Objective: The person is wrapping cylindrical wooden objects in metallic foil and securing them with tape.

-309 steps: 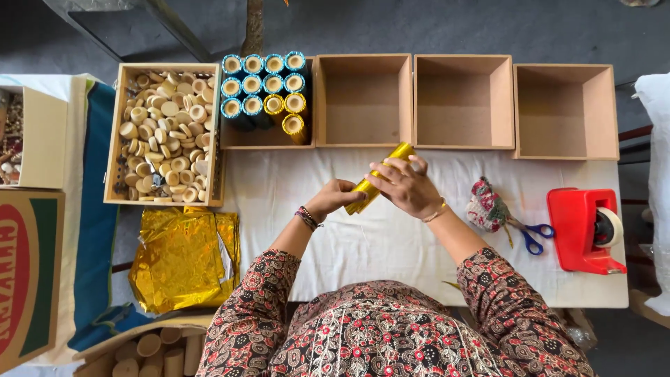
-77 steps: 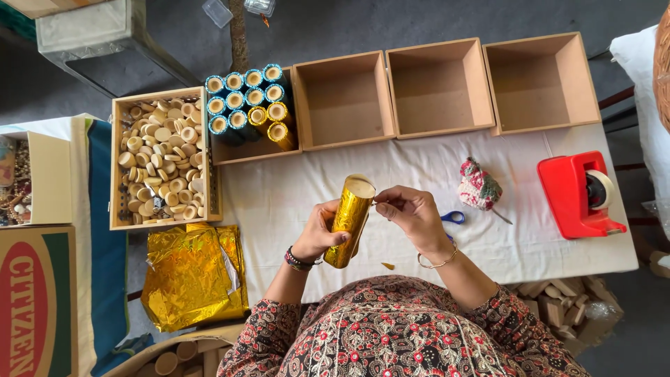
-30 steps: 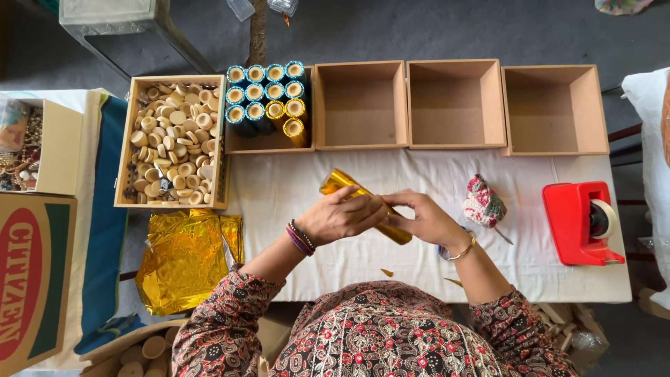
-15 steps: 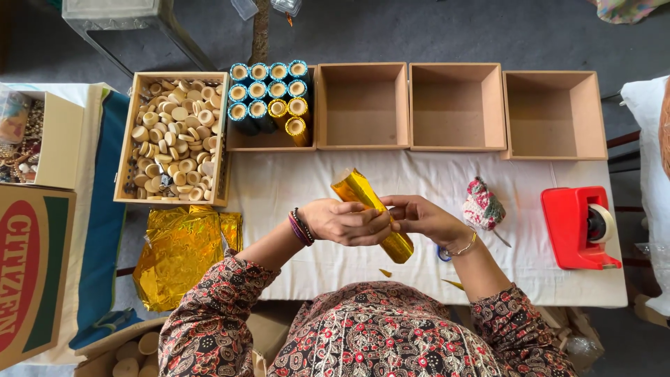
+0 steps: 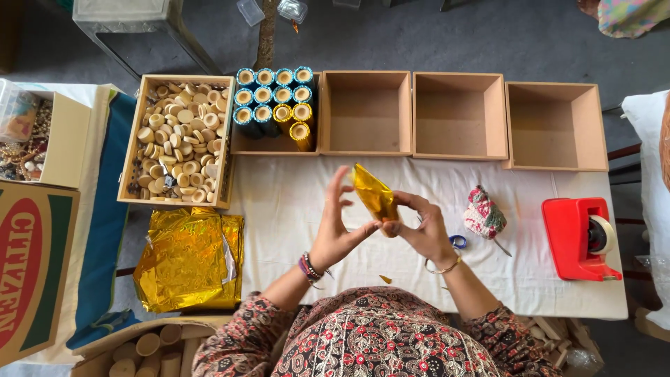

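Gold-foil tube (image 5: 375,197) sits at the centre of the view, held above the white cloth table (image 5: 293,209) and tilted so one end points toward eleven o'clock. The right hand (image 5: 422,230) pinches its lower end between thumb and fingers. The left hand (image 5: 340,223) stands just at nine o'clock of it, fingers spread and raised, with the thumb tip meeting the lower end of the tube.

Half a second ago the left hand was closed around the tube's middle and the tube lay longer and flatter across both hands; now that hand has opened and the tube stands steeper, looking shorter from above.

At twelve o'clock, along the far edge of the table, runs a row of shallow wooden boxes. The leftmost box (image 5: 272,143) holds upright tubes (image 5: 273,94), some blue-wrapped, some gold. Three empty boxes (image 5: 460,150) follow toward one and two o'clock. At ten o'clock a wooden tray (image 5: 134,150) is filled with pale round wooden caps (image 5: 183,143). At eight o'clock lies a stack of gold foil sheets (image 5: 185,258). At three o'clock are a small patterned cloth pouch (image 5: 483,213), blue-handled scissors (image 5: 458,242) partly hidden by the right wrist, and a red tape dispenser (image 5: 578,239).
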